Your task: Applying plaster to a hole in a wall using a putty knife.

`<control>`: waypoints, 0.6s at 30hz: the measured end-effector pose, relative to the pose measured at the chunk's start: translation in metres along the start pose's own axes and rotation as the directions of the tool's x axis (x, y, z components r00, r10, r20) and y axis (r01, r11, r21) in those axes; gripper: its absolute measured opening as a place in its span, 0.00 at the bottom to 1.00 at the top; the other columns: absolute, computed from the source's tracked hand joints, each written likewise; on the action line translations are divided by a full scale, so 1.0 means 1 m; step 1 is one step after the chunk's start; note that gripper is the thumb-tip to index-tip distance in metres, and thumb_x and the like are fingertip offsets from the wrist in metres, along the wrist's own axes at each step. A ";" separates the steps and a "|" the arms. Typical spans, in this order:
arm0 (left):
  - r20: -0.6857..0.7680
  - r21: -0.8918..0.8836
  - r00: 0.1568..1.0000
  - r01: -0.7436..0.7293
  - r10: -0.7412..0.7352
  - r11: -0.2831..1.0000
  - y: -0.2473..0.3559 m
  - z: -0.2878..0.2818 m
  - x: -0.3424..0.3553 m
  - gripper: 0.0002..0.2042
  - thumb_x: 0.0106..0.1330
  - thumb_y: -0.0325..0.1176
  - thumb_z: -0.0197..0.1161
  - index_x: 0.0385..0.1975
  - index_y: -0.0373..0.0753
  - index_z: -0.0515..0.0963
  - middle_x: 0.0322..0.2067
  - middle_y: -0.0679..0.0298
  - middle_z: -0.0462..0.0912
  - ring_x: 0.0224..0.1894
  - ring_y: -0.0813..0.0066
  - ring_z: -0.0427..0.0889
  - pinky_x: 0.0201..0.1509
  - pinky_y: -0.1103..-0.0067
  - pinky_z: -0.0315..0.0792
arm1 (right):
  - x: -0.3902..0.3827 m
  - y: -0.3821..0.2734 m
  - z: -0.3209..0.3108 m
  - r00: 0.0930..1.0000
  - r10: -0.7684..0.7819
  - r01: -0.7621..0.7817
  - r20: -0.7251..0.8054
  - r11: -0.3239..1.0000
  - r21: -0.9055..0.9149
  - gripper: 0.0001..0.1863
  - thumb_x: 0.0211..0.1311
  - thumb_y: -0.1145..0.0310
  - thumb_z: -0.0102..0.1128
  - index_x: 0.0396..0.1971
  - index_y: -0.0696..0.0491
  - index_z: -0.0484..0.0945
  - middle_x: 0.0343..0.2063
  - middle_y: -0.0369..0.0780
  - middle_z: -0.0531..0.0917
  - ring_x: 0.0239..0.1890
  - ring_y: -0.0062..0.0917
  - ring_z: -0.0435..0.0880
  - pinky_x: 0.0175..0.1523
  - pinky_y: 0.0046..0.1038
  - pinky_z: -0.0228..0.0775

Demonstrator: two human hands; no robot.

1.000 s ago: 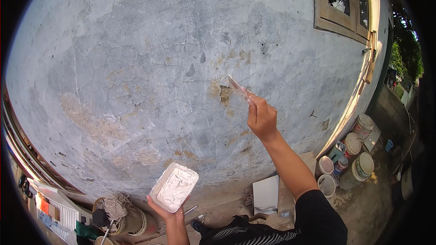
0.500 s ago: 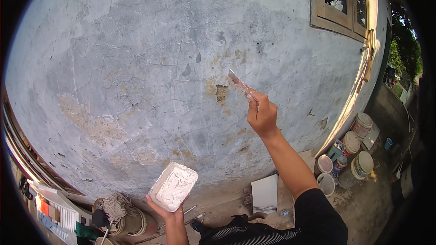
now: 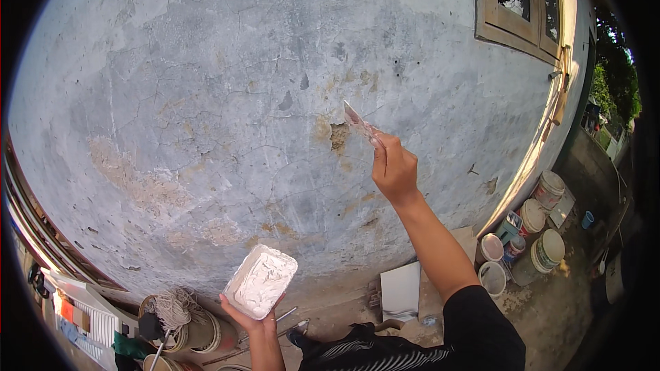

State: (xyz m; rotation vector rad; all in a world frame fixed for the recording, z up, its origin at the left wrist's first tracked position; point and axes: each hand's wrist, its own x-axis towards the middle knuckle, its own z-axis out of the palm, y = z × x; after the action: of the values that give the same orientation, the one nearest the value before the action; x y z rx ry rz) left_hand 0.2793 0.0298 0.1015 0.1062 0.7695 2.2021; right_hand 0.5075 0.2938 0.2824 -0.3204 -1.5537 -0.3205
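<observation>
My right hand [image 3: 394, 168] grips a putty knife [image 3: 357, 120] whose blade is smeared with whitish paste. The blade points up and left, close in front of the cracked blue-grey wall [image 3: 227, 89]. Just left of it lies a chipped hole [image 3: 338, 137] with brown material showing inside; whether the blade touches the wall I cannot tell. Low in front of me, my left hand [image 3: 258, 321] holds up a rectangular white tub [image 3: 263, 282] of white putty, its opening tilted toward me.
A wooden-framed window [image 3: 515, 10] sits at the upper right. Several paint buckets [image 3: 548, 251] stand on the ground at right. At lower left, a bucket [image 3: 220, 338] and a bundle of string [image 3: 174, 309] are by the wall's foot. A pale board [image 3: 400, 292] leans below.
The view has shifted slightly. My right hand and the putty knife have moved a little left relative to the chipped hole. The left hand keeps holding the tub in nearly the same place.
</observation>
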 end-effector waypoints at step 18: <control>-0.010 -0.022 1.000 0.002 -0.002 1.000 -0.001 -0.006 0.002 0.44 0.63 0.72 0.37 0.70 0.43 0.61 0.61 0.51 0.75 0.52 0.43 0.83 0.33 0.46 0.83 | -0.005 -0.004 0.001 0.999 -0.028 0.027 0.041 1.000 0.005 0.07 0.66 0.81 0.57 0.43 0.61 0.76 0.43 0.47 0.88 0.39 0.35 0.90 0.39 0.28 0.84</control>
State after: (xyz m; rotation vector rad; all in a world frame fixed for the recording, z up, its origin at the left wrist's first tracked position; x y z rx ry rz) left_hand 0.2764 0.0285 0.0957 0.0835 0.7499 2.2106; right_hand 0.5048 0.2907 0.2772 -0.3038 -1.5997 -0.3337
